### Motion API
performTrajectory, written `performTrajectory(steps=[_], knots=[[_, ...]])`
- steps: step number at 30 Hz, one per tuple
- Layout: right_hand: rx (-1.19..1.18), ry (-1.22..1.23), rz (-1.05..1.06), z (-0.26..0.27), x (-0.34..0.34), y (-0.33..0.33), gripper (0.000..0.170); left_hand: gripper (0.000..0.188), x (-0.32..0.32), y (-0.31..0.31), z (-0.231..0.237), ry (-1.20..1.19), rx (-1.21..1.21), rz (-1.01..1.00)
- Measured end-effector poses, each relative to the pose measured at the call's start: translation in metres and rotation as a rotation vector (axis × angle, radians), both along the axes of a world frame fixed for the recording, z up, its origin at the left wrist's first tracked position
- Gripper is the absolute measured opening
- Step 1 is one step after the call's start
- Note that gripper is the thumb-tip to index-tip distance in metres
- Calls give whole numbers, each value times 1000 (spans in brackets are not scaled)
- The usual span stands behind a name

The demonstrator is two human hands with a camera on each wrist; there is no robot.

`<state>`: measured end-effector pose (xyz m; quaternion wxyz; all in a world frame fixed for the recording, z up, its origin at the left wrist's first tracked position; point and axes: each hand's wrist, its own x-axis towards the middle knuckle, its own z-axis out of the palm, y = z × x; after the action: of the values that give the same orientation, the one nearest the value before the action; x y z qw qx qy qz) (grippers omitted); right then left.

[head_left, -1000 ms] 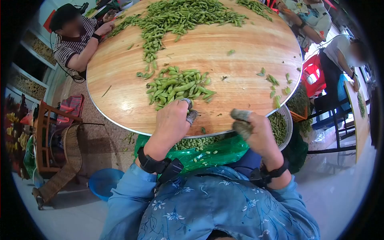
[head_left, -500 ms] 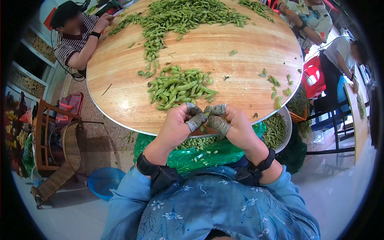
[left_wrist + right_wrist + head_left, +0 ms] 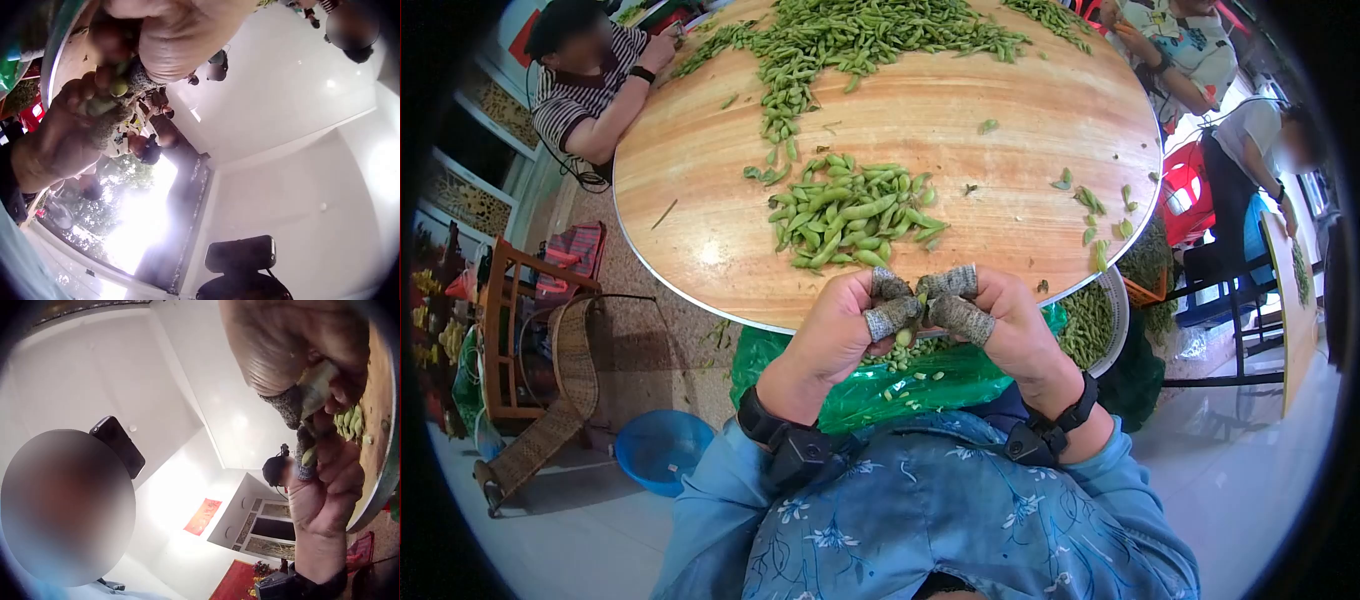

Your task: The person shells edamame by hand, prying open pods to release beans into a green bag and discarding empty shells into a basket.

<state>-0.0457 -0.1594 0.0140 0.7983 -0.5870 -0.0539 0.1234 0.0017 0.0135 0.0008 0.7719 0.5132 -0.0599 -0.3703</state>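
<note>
At the near edge of the round table my left hand (image 3: 837, 325) and right hand (image 3: 1012, 328) meet, fingertip to fingertip. Grey knitted finger covers wrap the thumbs and forefingers of both. Between them they pinch a green soybean pod (image 3: 922, 297), mostly hidden by the covers; a pale green bean (image 3: 902, 338) shows just below. In the right wrist view a green pod (image 3: 309, 455) shows at the left hand's fingers. Beyond the hands lies a small heap of soybean pods (image 3: 850, 215). Under them, shelled beans (image 3: 915, 353) lie on a green plastic bag (image 3: 860, 390).
A large pile of pods (image 3: 880, 35) covers the table's far side. Loose pods (image 3: 1090, 200) lie at the right. A white basket (image 3: 1119, 310) of pods stands below the right edge. On the floor sit a blue basin (image 3: 662, 450) and a wooden chair (image 3: 505, 340). Other people sit around.
My right hand came in from the right and my left hand drew back from the small heap, bringing the fingertips together on a pod. A bean now shows below the fingers.
</note>
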Motion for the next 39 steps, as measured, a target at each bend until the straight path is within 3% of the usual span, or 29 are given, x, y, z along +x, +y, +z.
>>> performTrajectory(steps=[30, 33, 35, 37, 39], knots=[[-12, -20, 34, -17, -3, 8, 13, 9, 0, 8, 8, -40, 117, -105], [115, 94, -51, -12, 0, 7, 13, 14, 0, 3, 10, -170, 199, -82], [71, 68, -61, -10, 1, 5, 13, 22, -5, 3, 9, -850, 490, -58], [27, 48, -72, -10, 1, 5, 12, 24, -9, 0, 17, -911, 587, -74], [-42, 10, -85, -11, 0, 6, 12, 23, -11, -3, 13, -1401, 831, 15]])
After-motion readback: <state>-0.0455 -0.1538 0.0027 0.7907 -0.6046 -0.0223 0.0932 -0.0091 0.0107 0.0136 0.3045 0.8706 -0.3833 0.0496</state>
